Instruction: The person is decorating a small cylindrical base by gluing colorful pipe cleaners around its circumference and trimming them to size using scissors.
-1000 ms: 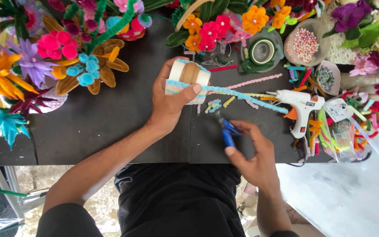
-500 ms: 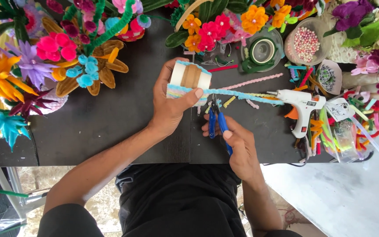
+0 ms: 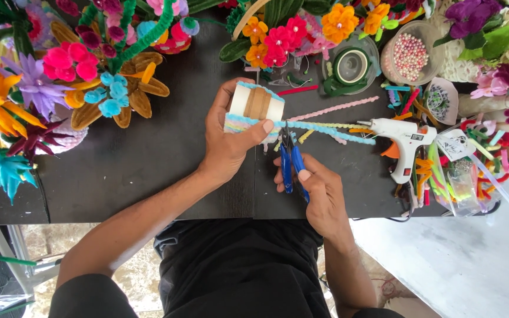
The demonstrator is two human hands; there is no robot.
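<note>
The small white cylinder (image 3: 257,105), wrapped in pastel pipe cleaners (image 3: 325,125), sits centre table, clamped in the left hand (image 3: 229,138). The right hand (image 3: 319,191), at 5 o'clock, has brought blue-handled cutters (image 3: 290,160) up to the strands since a second ago. At 2 o'clock, a clear bowl (image 3: 387,62) holds pearl beads (image 3: 410,54).

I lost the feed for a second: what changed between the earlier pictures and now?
The right hand took hold of the blue-handled cutters lying on the table and brought them up, tips now at the pipe cleaner strands beside the spool. The left hand kept its grip on the spool; the glue gun stayed where it lay.
</note>
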